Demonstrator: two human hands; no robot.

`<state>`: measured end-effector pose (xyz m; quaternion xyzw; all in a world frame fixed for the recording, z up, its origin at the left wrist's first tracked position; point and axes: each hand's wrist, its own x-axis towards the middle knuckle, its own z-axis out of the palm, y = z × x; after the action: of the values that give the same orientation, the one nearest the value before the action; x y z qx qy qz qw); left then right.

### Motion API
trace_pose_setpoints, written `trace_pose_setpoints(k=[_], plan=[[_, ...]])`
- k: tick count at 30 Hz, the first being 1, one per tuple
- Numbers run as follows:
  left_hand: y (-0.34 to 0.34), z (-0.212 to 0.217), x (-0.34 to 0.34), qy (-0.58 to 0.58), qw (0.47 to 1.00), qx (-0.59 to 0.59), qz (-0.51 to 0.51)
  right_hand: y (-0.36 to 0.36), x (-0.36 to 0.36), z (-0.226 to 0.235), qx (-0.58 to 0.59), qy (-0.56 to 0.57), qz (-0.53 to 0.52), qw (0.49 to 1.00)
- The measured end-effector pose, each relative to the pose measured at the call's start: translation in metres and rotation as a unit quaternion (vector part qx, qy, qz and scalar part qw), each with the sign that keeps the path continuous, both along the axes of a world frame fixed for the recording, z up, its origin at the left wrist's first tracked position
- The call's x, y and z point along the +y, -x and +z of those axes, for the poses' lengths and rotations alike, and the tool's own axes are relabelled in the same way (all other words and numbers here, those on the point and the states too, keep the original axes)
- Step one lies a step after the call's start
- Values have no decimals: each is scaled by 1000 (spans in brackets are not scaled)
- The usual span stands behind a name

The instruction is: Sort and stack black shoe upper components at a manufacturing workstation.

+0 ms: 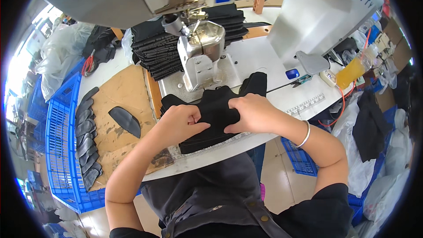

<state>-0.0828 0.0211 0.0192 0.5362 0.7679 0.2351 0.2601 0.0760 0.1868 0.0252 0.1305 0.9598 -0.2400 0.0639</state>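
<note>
Both of my hands pinch a black fabric piece [216, 105] on the white sewing table [260, 57], just in front of the sewing machine's metal head [200, 48]. My left hand [180, 121] grips the cloth's left part with curled fingers. My right hand [251, 112], with a silver bangle on the wrist, presses and holds its right part. The cloth's far edge lies near the presser foot area.
A stack of black fabric pieces [158, 48] stands behind the machine. A brown board [119, 92] on the left holds a single black cut piece [125, 121] and a row of several more [86, 136]. Blue crates [61, 141] sit left; a yellow bottle [352, 72] is at right.
</note>
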Motion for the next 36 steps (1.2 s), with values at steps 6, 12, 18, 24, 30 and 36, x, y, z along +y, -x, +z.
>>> trace_pose_setpoints(k=[6, 12, 18, 24, 30, 36], plan=[[3, 9, 4, 27, 1000, 5, 12, 5, 9, -6, 29, -25, 32, 999], [0, -1, -7, 20, 1000, 8, -1, -5, 3, -13, 43, -36, 49, 997], [-2, -7, -11, 15, 1000, 14, -15, -9, -2, -12, 38, -21, 29, 999], [6, 1, -9, 4, 1000, 17, -20, 1, 2, -3, 17, -23, 23, 999], [18, -4, -3, 2, 997, 8, -72, 1, 3, -4, 31, -31, -1, 999], [14, -6, -11, 8, 998, -8, -63, 3, -3, -7, 44, 7, 2, 999]])
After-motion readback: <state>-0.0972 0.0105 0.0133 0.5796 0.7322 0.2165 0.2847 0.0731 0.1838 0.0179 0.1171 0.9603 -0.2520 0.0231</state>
